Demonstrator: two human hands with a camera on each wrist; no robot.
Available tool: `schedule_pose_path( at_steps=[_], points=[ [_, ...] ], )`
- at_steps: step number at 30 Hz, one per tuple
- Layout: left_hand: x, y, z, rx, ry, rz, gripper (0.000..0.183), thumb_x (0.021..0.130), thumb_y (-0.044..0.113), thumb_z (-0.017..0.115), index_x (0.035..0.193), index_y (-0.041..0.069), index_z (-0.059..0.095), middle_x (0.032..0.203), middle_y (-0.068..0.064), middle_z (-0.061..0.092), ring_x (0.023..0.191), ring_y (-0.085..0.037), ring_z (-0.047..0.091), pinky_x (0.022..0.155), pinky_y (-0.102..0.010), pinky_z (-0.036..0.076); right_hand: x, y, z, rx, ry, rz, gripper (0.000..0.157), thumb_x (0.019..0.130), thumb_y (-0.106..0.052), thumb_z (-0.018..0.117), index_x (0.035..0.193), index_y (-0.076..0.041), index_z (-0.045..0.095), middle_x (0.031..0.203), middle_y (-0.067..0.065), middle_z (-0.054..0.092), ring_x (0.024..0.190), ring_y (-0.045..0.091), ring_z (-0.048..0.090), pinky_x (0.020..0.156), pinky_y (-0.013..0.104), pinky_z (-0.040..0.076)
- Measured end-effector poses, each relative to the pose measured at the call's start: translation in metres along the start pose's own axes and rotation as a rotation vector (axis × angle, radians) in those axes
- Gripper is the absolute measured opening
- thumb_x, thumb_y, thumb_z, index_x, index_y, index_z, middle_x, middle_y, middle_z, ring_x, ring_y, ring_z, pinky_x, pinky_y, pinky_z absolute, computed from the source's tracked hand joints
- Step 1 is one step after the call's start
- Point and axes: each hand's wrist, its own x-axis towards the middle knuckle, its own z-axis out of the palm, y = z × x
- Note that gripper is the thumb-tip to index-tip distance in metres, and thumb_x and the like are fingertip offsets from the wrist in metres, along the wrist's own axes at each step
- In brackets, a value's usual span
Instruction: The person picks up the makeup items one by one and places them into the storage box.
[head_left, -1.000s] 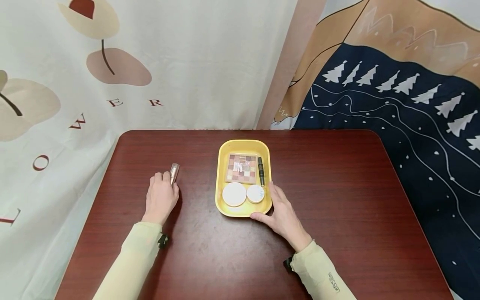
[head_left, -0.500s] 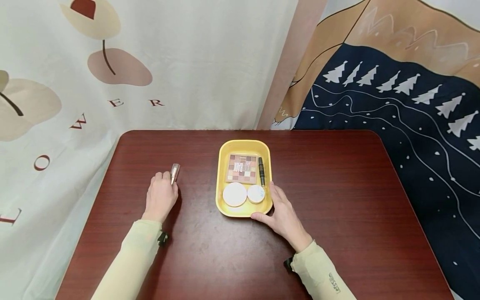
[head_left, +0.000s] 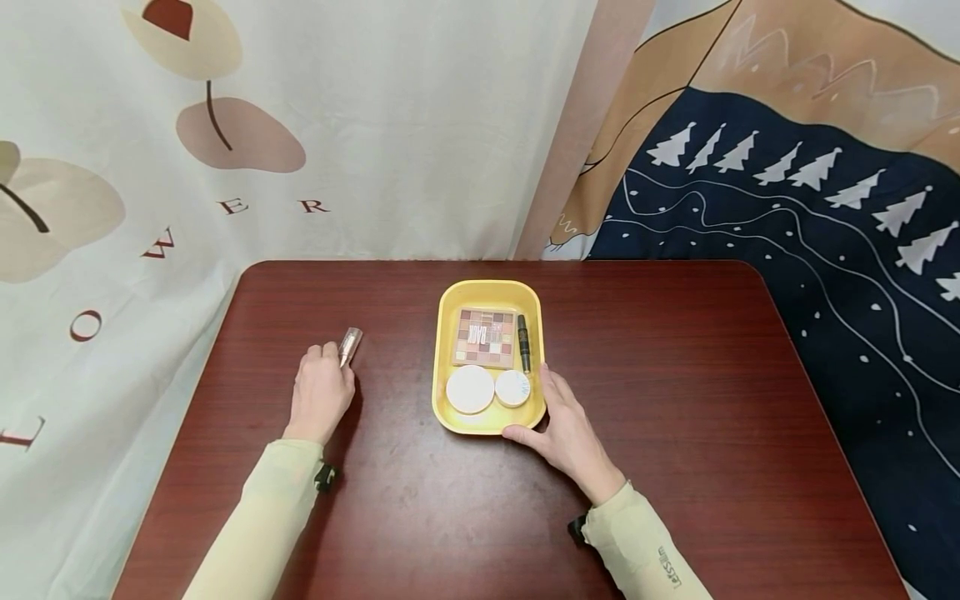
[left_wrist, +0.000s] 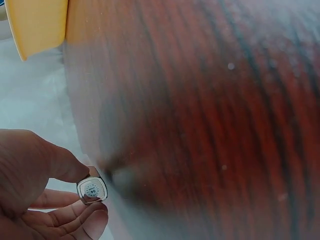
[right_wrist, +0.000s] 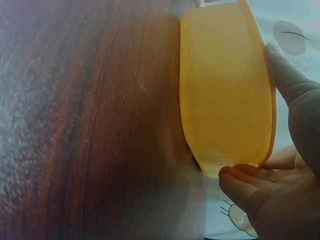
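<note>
My left hand [head_left: 322,392] pinches a slim, shiny lipstick tube [head_left: 349,345] over the left part of the table. In the left wrist view, thumb and fingers hold the lipstick tube [left_wrist: 92,190], whose round end label faces the camera. The yellow tray [head_left: 441,333] lies at the middle. My right hand [head_left: 566,429] grips its near right corner, thumb at the front rim and fingers along the right side. In the right wrist view the tray's outer wall [right_wrist: 225,90] sits between thumb and fingers of that hand.
Inside the tray are a makeup palette [head_left: 484,337], a dark two-ended stick [head_left: 523,343], a larger white round compact [head_left: 470,389] and a smaller white round case [head_left: 513,388]. Printed curtains [head_left: 412,125] hang behind the dark red table [head_left: 675,358].
The lipstick tube has tilted a little further to the right in my left hand. My right hand and the tray have stayed in place.
</note>
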Motion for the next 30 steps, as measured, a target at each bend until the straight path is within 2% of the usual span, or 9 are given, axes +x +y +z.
schedule_pose_path(
  at_steps=[14, 21, 30],
  points=[
    [-0.004, 0.011, -0.005, -0.024, 0.035, 0.039, 0.02, 0.089, -0.003, 0.06, 0.104, -0.016, 0.057, 0.091, -0.031, 0.055, 0.084, -0.053, 0.056, 0.072, -0.064, 0.051, 0.0, 0.0, -0.001, 0.004, 0.005, 0.003, 0.114, 0.077, -0.043, 0.091, 0.157, 0.01, 0.03, 0.155, 0.023, 0.044, 0.138, 0.037, 0.051, 0.109, 0.051, 0.048],
    [-0.005, 0.021, -0.009, -0.032, 0.067, 0.101, 0.029, 0.089, -0.003, 0.062, 0.114, -0.017, 0.058, 0.095, -0.031, 0.057, 0.088, -0.052, 0.057, 0.074, -0.062, 0.052, -0.001, 0.0, -0.001, 0.005, 0.006, 0.004, 0.114, 0.076, -0.043, 0.091, 0.157, 0.01, 0.03, 0.154, 0.023, 0.045, 0.138, 0.037, 0.052, 0.108, 0.051, 0.048],
    [-0.006, 0.038, -0.014, -0.076, 0.111, 0.198, 0.028, 0.086, -0.007, 0.065, 0.113, -0.015, 0.06, 0.093, -0.027, 0.057, 0.085, -0.047, 0.056, 0.074, -0.057, 0.052, 0.0, 0.001, 0.001, 0.002, 0.006, -0.001, 0.114, 0.076, -0.043, 0.091, 0.157, 0.009, 0.03, 0.154, 0.023, 0.045, 0.139, 0.036, 0.051, 0.109, 0.05, 0.047]
  ],
)
